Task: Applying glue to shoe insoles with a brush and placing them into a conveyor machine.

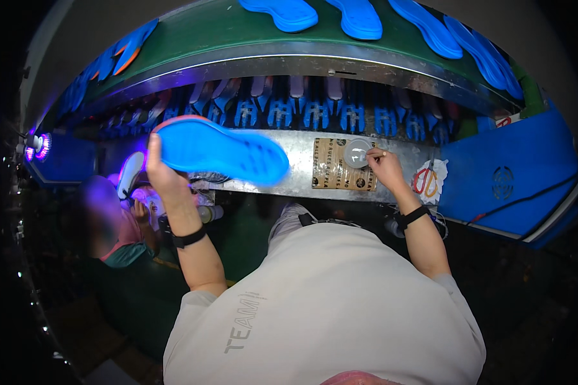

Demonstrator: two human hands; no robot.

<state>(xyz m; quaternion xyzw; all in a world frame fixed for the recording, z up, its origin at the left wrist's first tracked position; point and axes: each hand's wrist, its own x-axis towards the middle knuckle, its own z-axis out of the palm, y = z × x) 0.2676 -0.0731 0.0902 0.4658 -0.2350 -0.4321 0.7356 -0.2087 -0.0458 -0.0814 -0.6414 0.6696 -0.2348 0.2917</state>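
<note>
Our left hand (162,172) grips a blue shoe sole (219,151).
We see its orange-edged rim; our right hand (384,165) pinches a brush (370,154) over a round tin (356,154).

The blue soles (359,16) on the green belt at twelve o'clock are cut off by the upper edge. The heel of the blue sole (221,153) is covered by the left hand (164,176), so the fingers behind it cannot be seen. Whatever is pinched by the right hand (385,168) over the round container (356,154) is too small to be told. The person (112,221) at nine o'clock is blurred. The racks (315,112) under the belt are lost in shadow.
</note>
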